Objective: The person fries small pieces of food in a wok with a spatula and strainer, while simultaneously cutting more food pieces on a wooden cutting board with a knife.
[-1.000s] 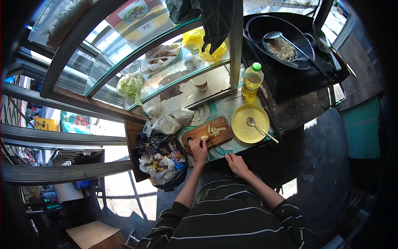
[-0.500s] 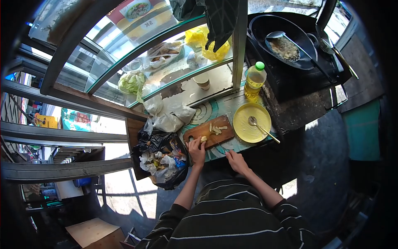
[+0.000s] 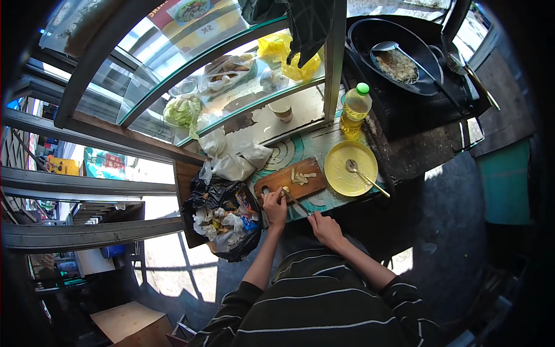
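On a wooden cutting board with a hole near its left end, my left hand is closed, its fingertips pinching a small pale-yellow piece of food. What kind of food it is, I cannot make out. My right hand grips a knife by its handle; the blade slants up and left to the pale piece. Several cut pale strips lie farther up the board. To the right stands a yellow plate with a spoon resting in it.
A black bin bag of rubbish hangs left of the board, below white plastic bags. A bottle of yellow oil stands behind the plate. At the upper right, a wok holds frying food and a ladle. A glass case rises behind.
My right hand has moved slightly left and raised the knife, bringing its blade from the board's near edge to the pale piece. My left hand stays near the same spot.
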A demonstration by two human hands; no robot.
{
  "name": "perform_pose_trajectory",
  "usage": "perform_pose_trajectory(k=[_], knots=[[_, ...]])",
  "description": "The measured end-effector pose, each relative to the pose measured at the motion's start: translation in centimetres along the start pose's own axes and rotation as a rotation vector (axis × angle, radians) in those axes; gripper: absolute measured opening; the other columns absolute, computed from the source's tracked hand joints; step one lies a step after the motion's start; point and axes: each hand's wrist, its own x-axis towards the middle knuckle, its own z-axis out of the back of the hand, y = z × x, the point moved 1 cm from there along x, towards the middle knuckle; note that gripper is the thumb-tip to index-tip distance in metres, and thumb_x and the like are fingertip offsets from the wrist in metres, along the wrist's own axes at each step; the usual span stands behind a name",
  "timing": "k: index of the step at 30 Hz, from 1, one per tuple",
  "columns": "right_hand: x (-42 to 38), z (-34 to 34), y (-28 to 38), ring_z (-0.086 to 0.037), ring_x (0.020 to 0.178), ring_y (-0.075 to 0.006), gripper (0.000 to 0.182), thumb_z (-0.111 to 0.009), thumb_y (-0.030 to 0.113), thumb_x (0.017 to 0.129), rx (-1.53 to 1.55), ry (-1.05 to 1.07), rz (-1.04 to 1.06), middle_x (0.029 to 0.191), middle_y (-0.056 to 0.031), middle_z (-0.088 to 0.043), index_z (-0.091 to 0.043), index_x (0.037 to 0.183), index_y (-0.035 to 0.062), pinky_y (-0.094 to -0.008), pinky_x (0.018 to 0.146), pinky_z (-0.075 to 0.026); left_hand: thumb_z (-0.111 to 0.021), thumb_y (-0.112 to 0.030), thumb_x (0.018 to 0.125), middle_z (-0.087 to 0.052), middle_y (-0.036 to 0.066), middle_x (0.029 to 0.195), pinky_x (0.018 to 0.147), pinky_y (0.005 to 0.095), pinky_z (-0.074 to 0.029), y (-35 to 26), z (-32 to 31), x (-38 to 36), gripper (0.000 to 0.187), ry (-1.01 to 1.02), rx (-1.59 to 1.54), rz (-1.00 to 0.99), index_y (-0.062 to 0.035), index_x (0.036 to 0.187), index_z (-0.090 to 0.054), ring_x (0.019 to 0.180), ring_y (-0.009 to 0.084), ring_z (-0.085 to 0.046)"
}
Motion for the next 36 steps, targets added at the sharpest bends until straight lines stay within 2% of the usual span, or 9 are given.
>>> perform_pose_trajectory(k=[8,14,20,23,27,30,33,35,36], knots=[[0.8,-0.2,0.4,-0.056,0.072,-0.0464,0.036,-0.037,0.038,0.091,0.052,0.095,-0.107,0.073,-0.0276,-0.058,-0.048,0.093,0.0033,-0.0546,0.064,-0.044,-0.066,-0.005,0.067,-0.060,0.012,0.080,0.099,0.0469,-0.031,0.4,-0.3,-0.2,0.028,-0.027,-0.019,0.028,-0.0058,0.095,-0.065,0.081,0.0283,-0.057],[1.3,-0.2,-0.2,-0.054,0.081,-0.0475,0.036,-0.037,0.037,0.090,0.152,0.159,-0.136,0.081,-0.0291,-0.057,-0.050,0.094,0.0033,-0.0540,0.071,-0.042,-0.070,-0.008,0.067,-0.062,0.012,0.078,0.096,0.0438,-0.034,0.7,-0.4,-0.4,0.027,-0.066,-0.013,0.041,-0.0053,0.093,-0.066,0.078,0.0287,-0.058],[1.9,-0.1,0.0,-0.054,0.082,-0.0464,0.036,-0.037,0.037,0.090,0.130,0.139,-0.123,0.083,-0.0284,-0.058,-0.050,0.093,0.0029,-0.0531,0.071,-0.042,-0.071,-0.009,0.067,-0.062,0.014,0.077,0.092,0.0391,-0.037,0.8,-0.3,-0.3,0.028,-0.104,-0.034,0.030,-0.0032,0.093,-0.066,0.074,0.0288,-0.059],[1.3,-0.3,0.1,-0.055,0.082,-0.0460,0.037,-0.037,0.036,0.090,0.127,0.132,-0.149,0.083,-0.0284,-0.058,-0.050,0.093,0.0024,-0.0528,0.071,-0.043,-0.069,-0.011,0.069,-0.062,0.013,0.081,0.097,0.0447,-0.033,0.9,-0.3,-0.7,0.027,-0.062,-0.082,0.132,-0.0049,0.094,-0.066,0.080,0.0295,-0.059],[2.9,-0.7,-0.1,-0.054,0.083,-0.0461,0.036,-0.036,0.034,0.091,0.095,0.133,-0.123,0.084,-0.0277,-0.057,-0.051,0.094,0.0008,-0.0514,0.072,-0.042,-0.069,-0.011,0.069,-0.062,0.014,0.079,0.097,0.0431,-0.034,1.1,-0.5,-0.6,0.026,-0.101,-0.103,0.108,-0.0044,0.094,-0.066,0.078,0.0295,-0.059],[3.2,-1.5,-1.7,-0.054,0.082,-0.0464,0.036,-0.037,0.034,0.091,0.090,0.142,-0.128,0.084,-0.0277,-0.057,-0.051,0.094,0.0007,-0.0509,0.070,-0.042,-0.070,-0.012,0.070,-0.062,0.014,0.077,0.095,0.0411,-0.035,1.4,-0.4,-0.6,0.025,-0.110,-0.108,0.144,-0.0039,0.094,-0.066,0.077,0.0294,-0.059],[2.5,-1.9,-2.8,-0.054,0.086,-0.0444,0.038,-0.037,0.036,0.090,0.223,0.154,-0.071,0.082,-0.0284,-0.057,-0.051,0.092,-0.0002,-0.0502,0.073,-0.042,-0.069,-0.013,0.070,-0.062,0.014,0.077,0.088,0.0391,-0.039,1.6,0.0,-1.2,0.026,-0.087,-0.144,0.205,-0.0033,0.094,-0.066,0.076,0.0290,-0.058],[2.3,-1.7,-2.5,-0.053,0.086,-0.0445,0.038,-0.037,0.035,0.090,0.376,0.186,-0.203,0.081,-0.0286,-0.057,-0.051,0.090,0.0001,-0.0498,0.071,-0.041,-0.070,-0.015,0.071,-0.062,0.014,0.078,0.079,0.0377,-0.042,1.7,0.2,-0.9,0.026,-0.057,-0.064,0.196,-0.0025,0.093,-0.066,0.077,0.0281,-0.056],[2.2,-1.3,-2.2,-0.053,0.086,-0.0445,0.038,-0.037,0.035,0.090,0.375,0.188,-0.199,0.081,-0.0286,-0.057,-0.051,0.090,0.0001,-0.0498,0.071,-0.041,-0.070,-0.015,0.071,-0.062,0.014,0.078,0.079,0.0377,-0.042,1.9,0.3,-0.8,0.026,-0.061,-0.062,0.197,-0.0025,0.093,-0.066,0.077,0.0281,-0.056]])
